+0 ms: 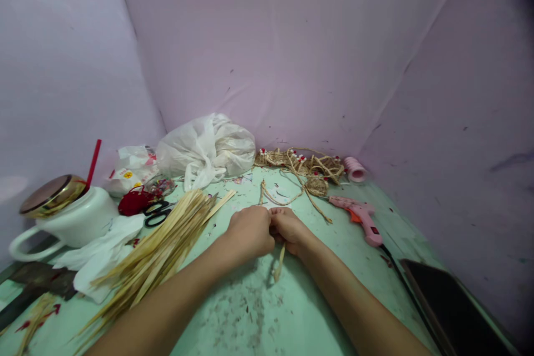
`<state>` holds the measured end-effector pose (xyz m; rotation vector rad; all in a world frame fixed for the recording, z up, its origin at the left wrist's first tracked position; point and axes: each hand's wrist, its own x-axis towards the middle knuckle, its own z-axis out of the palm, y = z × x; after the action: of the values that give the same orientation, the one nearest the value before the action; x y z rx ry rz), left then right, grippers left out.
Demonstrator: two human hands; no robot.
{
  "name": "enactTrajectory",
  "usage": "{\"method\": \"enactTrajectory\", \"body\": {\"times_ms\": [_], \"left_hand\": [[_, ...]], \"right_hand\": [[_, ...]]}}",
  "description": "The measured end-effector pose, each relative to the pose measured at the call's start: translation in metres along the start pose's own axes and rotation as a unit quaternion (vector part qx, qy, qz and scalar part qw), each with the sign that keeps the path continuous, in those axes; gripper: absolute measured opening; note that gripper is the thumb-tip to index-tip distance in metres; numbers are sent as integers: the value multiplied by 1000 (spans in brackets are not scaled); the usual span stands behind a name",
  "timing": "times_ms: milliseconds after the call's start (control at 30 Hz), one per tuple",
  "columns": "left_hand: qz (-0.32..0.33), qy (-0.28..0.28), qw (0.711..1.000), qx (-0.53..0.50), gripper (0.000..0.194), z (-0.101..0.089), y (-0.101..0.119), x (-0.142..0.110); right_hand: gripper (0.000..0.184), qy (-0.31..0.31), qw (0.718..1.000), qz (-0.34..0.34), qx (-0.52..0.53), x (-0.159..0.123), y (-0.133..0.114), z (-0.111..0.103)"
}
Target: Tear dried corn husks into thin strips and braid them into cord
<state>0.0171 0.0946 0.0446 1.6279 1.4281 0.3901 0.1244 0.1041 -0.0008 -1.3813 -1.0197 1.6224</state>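
My left hand (250,231) and my right hand (288,228) meet at the middle of the green table (334,245), both with fingers closed in a pinch. Between them they hold a thin straw strip (278,267). One end of the strip trails toward me below the hands, and a twisted part rises beyond them toward the far side. A bundle of several pale straw strips (162,250) lies just left of my left forearm.
Black scissors (157,213) and a red ball (133,202) lie left of the bundle, beside a white mug with a gold lid (62,214). White plastic bags (206,150) sit at the back. Woven jute pieces (308,169), a pink spool (354,169), a pink glue gun (361,217) and a dark tablet (450,306) are at right.
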Motion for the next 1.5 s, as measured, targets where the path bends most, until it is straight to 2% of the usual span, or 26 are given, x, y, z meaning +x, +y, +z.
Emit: {"method": "enactTrajectory", "body": {"times_ms": [67,100,167,200,267,333,400,467,567,633,733,833,900,1033,1133,1267,1333,1400,1500], "left_hand": [[-3,-7,997,77,16,-11,0,3],[-13,-6,997,75,15,-18,0,5],[-46,37,998,25,15,-30,-3,11],[-77,27,997,-9,16,-34,-5,14],[-114,-49,987,-98,15,-35,-11,21],[-128,-133,965,-187,12,-32,-18,27],[-146,-166,948,-231,9,-27,-23,32],[-158,-158,947,-230,8,-23,-26,35],[-143,-115,964,-191,9,-20,-28,37],[-128,-79,976,-156,12,-17,-28,36],[-99,-25,988,-117,18,-13,-26,34],[-85,6,991,-104,20,-9,-22,31],[-94,14,990,-101,20,-8,-18,29],[-129,11,984,-124,19,-10,-16,28],[-141,-26,978,-153,19,-14,-21,31],[-100,-65,982,-147,18,-21,-31,35],[-79,-69,985,-138,18,-23,-35,37],[-57,-84,984,-143,19,-25,-39,38],[-35,-117,980,-158,18,-28,-43,40]], "right_hand": [[8,-24,1000,6,-2,1,0,-3],[8,-31,999,12,-4,1,-1,-4],[8,-36,999,21,-9,1,-3,-6],[9,-38,999,24,-10,0,-4,-7],[9,-58,998,28,-1,-1,-6,-9],[8,-80,996,32,11,-3,-7,-10],[7,-87,996,31,2,-3,-8,-11],[6,-82,996,16,-28,-2,-7,-13],[5,-68,991,-53,-104,3,-4,-15],[3,-44,976,-105,-184,6,-1,-15],[6,10,929,-159,-335,4,-2,-14],[11,74,877,-161,-447,-5,-10,-11],[12,99,856,-138,-488,-11,-17,-9],[14,81,853,-101,-506,-21,-23,-3],[15,87,843,-128,-515,-27,-21,6],[15,96,813,-169,-550,-36,-22,15],[12,58,817,-158,-552,-37,-25,11],[13,38,840,-137,-524,-33,-29,1],[15,94,896,-106,-420,-22,-31,-13]]}}
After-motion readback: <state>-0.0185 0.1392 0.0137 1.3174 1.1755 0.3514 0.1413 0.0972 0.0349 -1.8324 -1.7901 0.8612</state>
